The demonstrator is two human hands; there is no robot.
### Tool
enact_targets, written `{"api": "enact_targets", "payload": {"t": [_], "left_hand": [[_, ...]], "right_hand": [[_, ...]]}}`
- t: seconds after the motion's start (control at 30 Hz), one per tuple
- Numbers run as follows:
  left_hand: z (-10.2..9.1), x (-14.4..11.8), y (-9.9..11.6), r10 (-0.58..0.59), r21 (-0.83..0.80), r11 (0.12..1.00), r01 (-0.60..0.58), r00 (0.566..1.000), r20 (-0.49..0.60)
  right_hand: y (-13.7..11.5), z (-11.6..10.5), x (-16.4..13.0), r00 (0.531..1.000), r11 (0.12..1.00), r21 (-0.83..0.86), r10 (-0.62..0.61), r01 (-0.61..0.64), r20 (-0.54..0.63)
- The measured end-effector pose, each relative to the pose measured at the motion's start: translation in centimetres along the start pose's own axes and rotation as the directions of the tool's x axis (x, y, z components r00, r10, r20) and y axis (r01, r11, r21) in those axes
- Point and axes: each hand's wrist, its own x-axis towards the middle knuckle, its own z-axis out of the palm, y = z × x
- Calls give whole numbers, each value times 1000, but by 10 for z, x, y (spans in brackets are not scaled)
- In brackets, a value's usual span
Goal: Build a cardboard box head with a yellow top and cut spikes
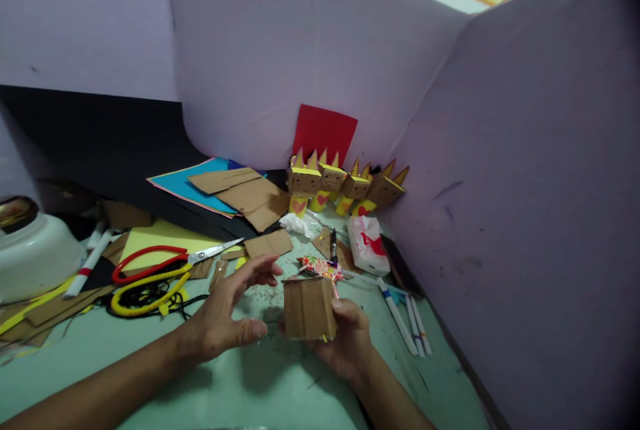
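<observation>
My right hand [350,340] holds a small brown cardboard box piece [309,309] upright above the green table, thumb on its right side. Just to the left of the box is my left hand [227,313], fingers spread and curved, holding nothing; its fingertips are close to the box's top left corner. Behind the box lies a colourful patterned scrap [320,265] and a black marker [333,245].
Several cardboard figures with yellow horns and hearts [345,185] stand at the back by the purple wall. Red and yellow scissors [165,270] lie at left, cardboard sheets [250,195] and coloured paper behind. A tissue pack [367,243], white pens [407,320], white bowl [35,253].
</observation>
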Motion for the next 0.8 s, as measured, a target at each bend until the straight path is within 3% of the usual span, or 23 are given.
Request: {"api": "enact_targets", "payload": {"t": [0.17,0.23,0.4,0.5,0.63,0.8], "left_hand": [[5,0,1,-85,-40,996,85,996,-5],[2,2,3,-96,-32,995,94,992,-78],[-13,8,15,-89,170,974,148,945,-314],[-9,9,21,-94,178,974,142,963,-253],[16,5,25,-107,208,970,124,990,-91],[37,5,23,-90,315,939,141,981,-170]], "right_hand": [[9,-6,5,990,990,70,120,-125,68],[9,-5,5,988,985,102,127,-135,88],[3,-1,3,980,955,227,175,-192,92],[4,0,4,973,936,266,216,-229,76],[11,0,9,986,947,275,166,-165,20],[15,4,10,992,970,213,123,-119,-5]]}}
